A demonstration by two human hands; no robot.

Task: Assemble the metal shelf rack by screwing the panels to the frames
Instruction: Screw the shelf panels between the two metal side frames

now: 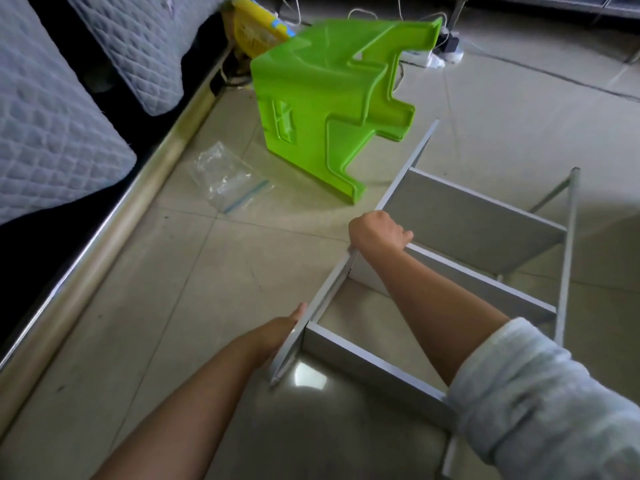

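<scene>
Handling of the nearly built rack point(450, 271) appears to be the step in hand, not screwing: no screwdriver or screw can be seen in either hand. The rack lies on its side on the tiled floor point(173, 289), and three panels point(478, 220) are seen set between the near frame point(346, 268) and the far frame point(568, 258), so most of the joining is judged done.

The near frame is gripped from above by the right hand point(375, 232), its fingers point(403, 237) curled over the top edge just where the middle panel meets it. The left hand point(289, 327) is laid against the outer face of the same frame, low down, beside the end of the nearest panel; whether its fingers are hooked round the edge or only pressed flat cannot be told, since they are hidden behind the metal.

Next, the rack is probably to be turned or stood up, or the frame steadied for checking of the joints. A firm two-handed hold will be needed, and the frame should be kept square to the panels so that nothing is twisted.

An overturned green stool point(322, 109) and a clear plastic bag point(225, 174) lie on the floor beyond the rack, apart from it.
</scene>
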